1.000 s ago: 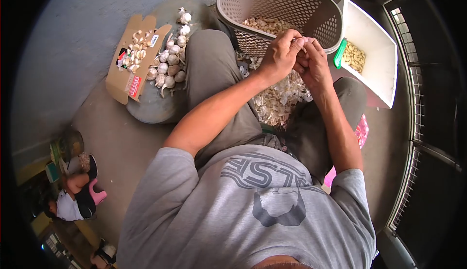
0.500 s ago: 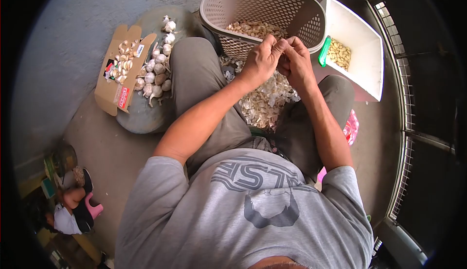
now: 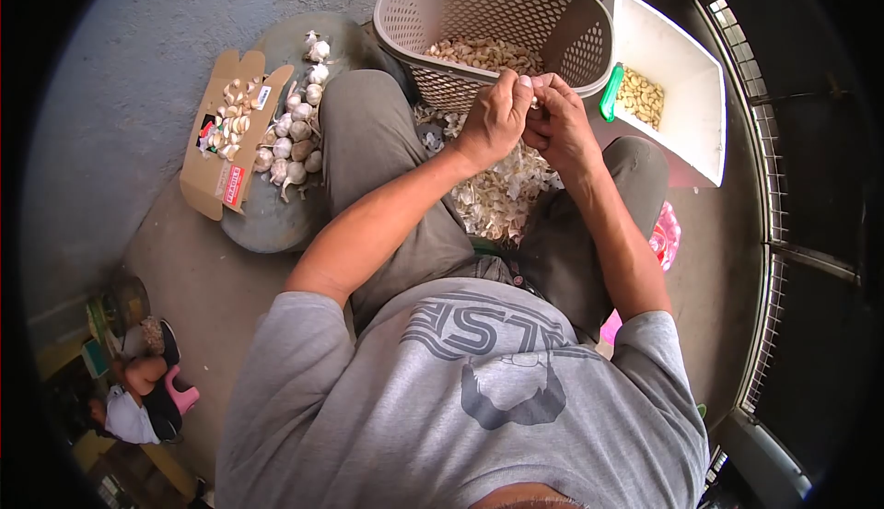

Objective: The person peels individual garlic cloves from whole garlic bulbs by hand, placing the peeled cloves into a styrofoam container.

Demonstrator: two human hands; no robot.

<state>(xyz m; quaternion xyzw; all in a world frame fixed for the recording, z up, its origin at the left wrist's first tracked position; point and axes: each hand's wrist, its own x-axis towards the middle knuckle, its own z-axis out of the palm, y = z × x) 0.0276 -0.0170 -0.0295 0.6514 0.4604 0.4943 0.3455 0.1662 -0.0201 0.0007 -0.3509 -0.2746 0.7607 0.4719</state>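
My left hand (image 3: 497, 119) and my right hand (image 3: 560, 122) meet at the fingertips near the front rim of a brown perforated basket (image 3: 442, 70). Both are closed in a pinch around something small that the fingers mostly hide. Garlic cloves (image 3: 486, 52) lie inside the basket. Beneath my hands is a heap of papery garlic skins (image 3: 502, 198). Whole garlic bulbs (image 3: 300, 129) sit on a round grey surface (image 3: 267, 229) at the left, beside an opened cardboard box (image 3: 197, 175) with loose cloves (image 3: 236, 122) on it.
A white container (image 3: 686, 94) at the right holds pale cloves (image 3: 640, 97), with a green handle (image 3: 611, 93) at its near edge. Pink plastic (image 3: 665, 234) lies by my right knee. Another person (image 3: 133, 408) is at the lower left, near a pink stool (image 3: 181, 391).
My fingertips have shifted slightly, with the thumbs now a little apart. The whole view has moved a few pixels; the containers look unchanged.
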